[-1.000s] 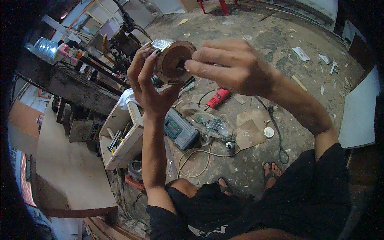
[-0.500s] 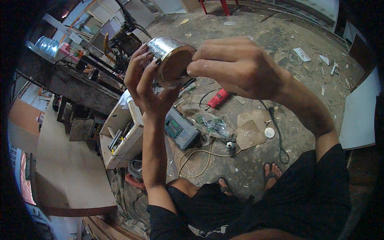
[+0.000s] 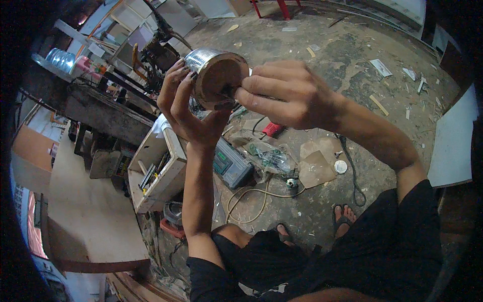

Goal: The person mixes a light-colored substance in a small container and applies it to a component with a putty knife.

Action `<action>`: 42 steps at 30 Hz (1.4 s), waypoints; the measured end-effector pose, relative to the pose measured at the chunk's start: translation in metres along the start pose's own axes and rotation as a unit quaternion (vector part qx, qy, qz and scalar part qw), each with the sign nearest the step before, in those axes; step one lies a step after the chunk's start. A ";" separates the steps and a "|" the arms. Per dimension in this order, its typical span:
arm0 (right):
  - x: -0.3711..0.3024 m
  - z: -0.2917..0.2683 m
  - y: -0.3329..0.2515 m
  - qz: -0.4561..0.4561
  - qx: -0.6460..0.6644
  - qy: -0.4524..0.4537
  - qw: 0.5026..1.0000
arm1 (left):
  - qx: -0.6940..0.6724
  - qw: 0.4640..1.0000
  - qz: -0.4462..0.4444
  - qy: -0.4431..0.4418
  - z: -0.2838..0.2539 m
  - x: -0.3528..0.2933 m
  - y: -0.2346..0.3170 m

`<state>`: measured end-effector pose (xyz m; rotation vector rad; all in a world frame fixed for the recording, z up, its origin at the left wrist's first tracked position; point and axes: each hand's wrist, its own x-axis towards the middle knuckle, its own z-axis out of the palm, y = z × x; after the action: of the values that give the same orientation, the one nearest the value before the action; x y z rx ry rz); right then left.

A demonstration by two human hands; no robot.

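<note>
A silvery, ribbed tin can (image 3: 205, 56) is held up in front of me, tilted so its round brown end faces me. My left hand (image 3: 193, 113) grips it from the left and below, fingers curled along its side and thumb under the lower rim. My right hand (image 3: 294, 95) is closed in a pinch, its fingertips at the can's right edge. A small dark patch (image 3: 228, 90) shows on the brown end beside those fingertips. Whether the fingers pinch something there, I cannot make out.
Below lie a grey-green tool case (image 3: 232, 163), a red power tool (image 3: 272, 129), a plastic bag (image 3: 269, 156), brown sheets (image 3: 317, 168) and a looped cable (image 3: 261, 206). At left stand a wooden box (image 3: 168, 176) of tools and a board-topped table (image 3: 90, 216). Scraps litter the floor.
The can has turned so its brown end faces me more fully, and the dark patch now shows. My right hand has shifted slightly left and down, staying at the can's edge.
</note>
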<state>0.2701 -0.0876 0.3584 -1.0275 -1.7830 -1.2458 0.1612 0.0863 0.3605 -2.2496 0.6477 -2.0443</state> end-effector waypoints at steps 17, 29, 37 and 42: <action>0.017 -0.027 0.012 0.001 0.015 -0.087 0.996 | 0.006 0.996 -0.027 -0.090 -0.007 0.004 0.003; 0.004 -0.012 0.020 -0.006 0.015 -0.119 0.993 | 0.005 0.990 -0.031 -0.135 -0.004 0.010 0.007; -0.010 -0.002 0.022 -0.043 -0.019 -0.059 0.997 | -0.003 0.990 -0.064 -0.127 -0.005 0.010 0.007; -0.010 -0.004 0.021 -0.036 -0.011 -0.032 0.999 | 0.016 0.992 -0.056 -0.111 -0.010 0.007 0.005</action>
<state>0.2934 -0.0892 0.3591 -1.0338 -1.8740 -1.2925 0.1505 0.0819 0.3673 -2.4983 0.4774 -1.7938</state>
